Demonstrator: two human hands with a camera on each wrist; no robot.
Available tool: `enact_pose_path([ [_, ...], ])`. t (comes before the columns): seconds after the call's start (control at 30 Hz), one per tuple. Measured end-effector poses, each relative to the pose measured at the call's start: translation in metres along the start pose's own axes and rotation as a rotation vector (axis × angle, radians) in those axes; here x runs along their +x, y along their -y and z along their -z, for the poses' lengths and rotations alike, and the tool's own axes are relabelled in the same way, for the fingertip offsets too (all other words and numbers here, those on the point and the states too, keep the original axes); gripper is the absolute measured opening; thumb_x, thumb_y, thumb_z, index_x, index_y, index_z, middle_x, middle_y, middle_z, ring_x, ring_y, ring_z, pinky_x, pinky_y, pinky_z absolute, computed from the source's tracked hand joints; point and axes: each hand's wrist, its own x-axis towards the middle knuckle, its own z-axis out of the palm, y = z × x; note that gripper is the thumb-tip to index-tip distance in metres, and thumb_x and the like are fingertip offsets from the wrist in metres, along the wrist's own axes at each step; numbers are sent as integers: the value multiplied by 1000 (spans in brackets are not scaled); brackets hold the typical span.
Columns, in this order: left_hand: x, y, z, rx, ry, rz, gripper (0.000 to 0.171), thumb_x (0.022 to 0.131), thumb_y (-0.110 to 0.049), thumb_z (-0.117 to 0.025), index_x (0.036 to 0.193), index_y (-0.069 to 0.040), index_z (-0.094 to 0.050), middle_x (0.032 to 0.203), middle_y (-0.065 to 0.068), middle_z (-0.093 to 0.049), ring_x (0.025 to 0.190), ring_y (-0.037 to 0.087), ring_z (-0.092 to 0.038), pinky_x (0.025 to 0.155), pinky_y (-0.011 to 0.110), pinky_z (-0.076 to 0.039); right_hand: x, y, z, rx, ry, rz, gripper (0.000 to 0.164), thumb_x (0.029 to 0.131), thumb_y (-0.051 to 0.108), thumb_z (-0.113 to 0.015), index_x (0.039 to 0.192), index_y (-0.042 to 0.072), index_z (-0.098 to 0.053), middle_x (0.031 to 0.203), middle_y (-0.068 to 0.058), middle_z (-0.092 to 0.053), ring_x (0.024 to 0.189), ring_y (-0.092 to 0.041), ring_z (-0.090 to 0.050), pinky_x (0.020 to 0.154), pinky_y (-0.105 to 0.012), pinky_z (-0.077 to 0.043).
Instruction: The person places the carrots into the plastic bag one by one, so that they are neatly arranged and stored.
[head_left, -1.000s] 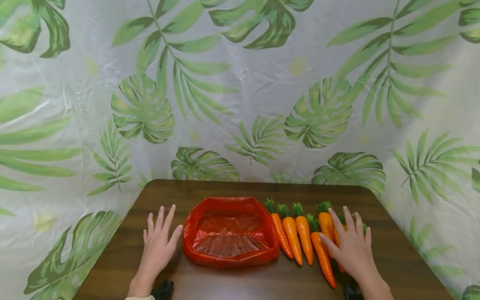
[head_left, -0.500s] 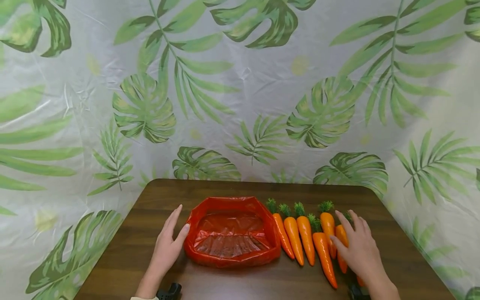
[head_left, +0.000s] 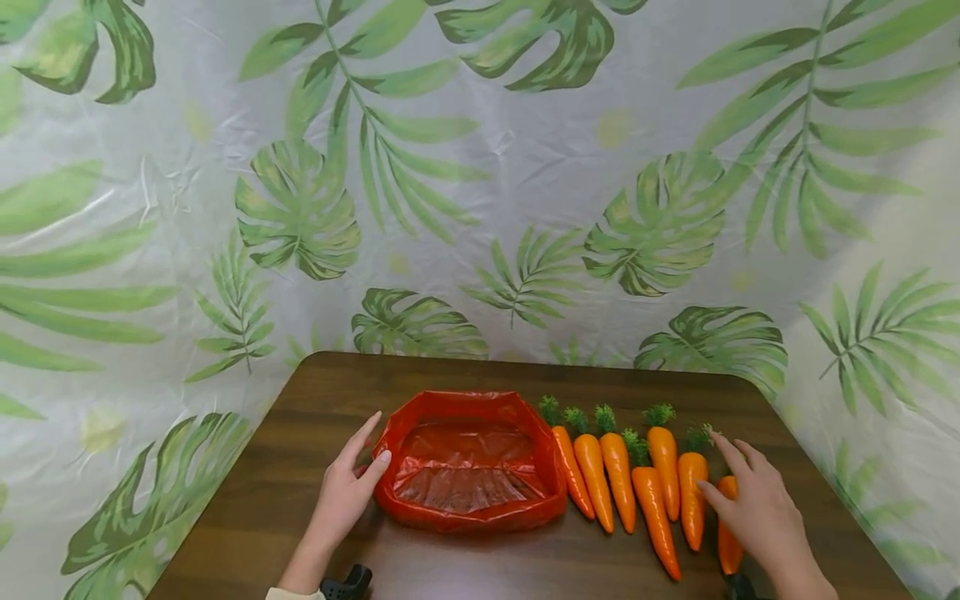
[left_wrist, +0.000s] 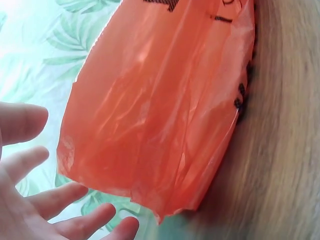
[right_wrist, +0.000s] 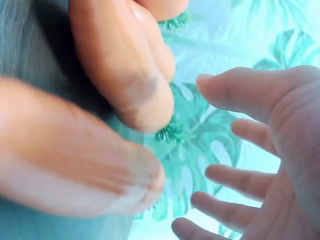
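Observation:
A red plastic bag stands on the table with its mouth spread wide and facing up. My left hand is at the bag's left side, fingers extended. In the left wrist view the thumb and fingers are near the bag's edge; whether they touch it I cannot tell. My right hand hovers over the rightmost carrot, partly hiding it. Its fingers are spread and hold nothing. A neighbouring carrot lies just left of that thumb. In the right wrist view, a carrot lies apart from the fingers.
Several more orange carrots with green tufts, among them one carrot nearer the front, lie in a row between the bag and my right hand. The brown wooden table ends at a leaf-patterned curtain.
My right hand has shifted right, off the middle carrots and toward the rightmost one, uncovering carrots it hid. My left hand has moved slightly right along the bag's side. The view has shifted a little.

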Motion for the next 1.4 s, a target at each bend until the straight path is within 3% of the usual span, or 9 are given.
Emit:
enact_pose_path([
  [0.3,-1,2,-5,-96,25,11,57,97,-13,-67,150,-25,-49,152,3,-48,137,33,-46,97,53,-50,0,-16,6,-19,79,-60,89,91,54,-68,156,7,-32,137,-40,-37,109,-62,-48,66,-70,-47],
  [0.5,-2,4,-8,-118,30,17,57,97,-11,-68,149,-23,-51,151,3,-50,135,32,-49,98,50,-50,-1,-19,7,-23,118,-102,90,87,57,-70,152,4,-38,132,-43,-40,100,-63,-54,61,-67,-48],
  [0.7,-3,4,-9,-153,25,13,55,96,-7,-68,147,-21,-53,149,7,-52,132,34,-51,97,43,-52,0,-23,7,-16,159,-132,93,84,60,-72,150,2,-41,129,-45,-41,97,-62,-55,62,-65,-48],
  [0.9,-4,5,-10,-188,31,25,56,95,-5,-67,148,-19,-53,149,10,-51,131,36,-52,95,33,-52,0,-28,4,-5,147,-134,92,82,56,-77,147,0,-43,126,-45,-44,99,-63,-54,65,-67,-47],
  [1.2,-3,7,-12,-173,29,47,60,92,-2,-71,147,-18,-53,148,11,-52,128,37,-55,91,32,-53,6,-32,2,41,173,-177,91,80,59,-77,143,-2,-49,124,-43,-52,97,-61,-55,60,-59,-50],
  [1.4,-3,5,-11,-155,27,44,61,91,-1,-72,146,-18,-54,148,11,-52,128,38,-54,94,40,-54,2,-36,2,79,159,-201,83,82,54,-77,140,0,-53,124,-37,-58,98,-58,-57,66,-58,-50],
])
